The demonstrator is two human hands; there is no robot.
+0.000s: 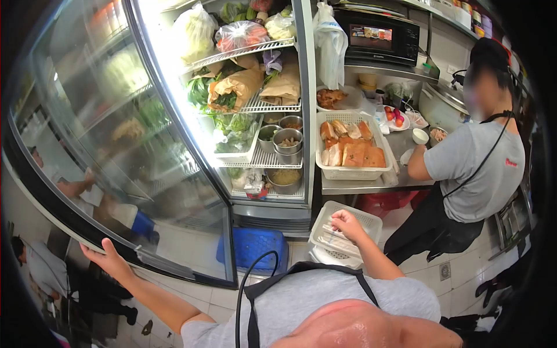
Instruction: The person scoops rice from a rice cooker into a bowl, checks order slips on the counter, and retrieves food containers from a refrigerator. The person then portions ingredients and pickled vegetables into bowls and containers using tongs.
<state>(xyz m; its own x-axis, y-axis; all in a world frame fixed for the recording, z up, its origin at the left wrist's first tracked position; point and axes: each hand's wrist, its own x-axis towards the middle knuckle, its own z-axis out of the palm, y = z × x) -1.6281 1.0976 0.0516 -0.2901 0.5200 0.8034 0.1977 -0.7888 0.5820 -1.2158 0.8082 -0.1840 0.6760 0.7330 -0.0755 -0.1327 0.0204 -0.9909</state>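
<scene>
My left hand [107,260] is at the outer edge of the glass refrigerator door [191,223], its fingers stretched out and thumb apart against the frame. The door stands swung open to the left. My right hand [346,225] is closed, its fingers curled together above a white perforated basket [375,224]. Whether anything is between those fingers is too small to tell. Inside the lit refrigerator are bagged vegetables [241,36], paper-wrapped greens [235,90] and several metal containers [288,142].
A person in a grey shirt [481,162] stands at the steel counter [406,142] on the right. A white basket of roasted meat [354,172] sits on the counter. On the floor is a blue crate [255,249]. A microwave [377,37] stands on a shelf above.
</scene>
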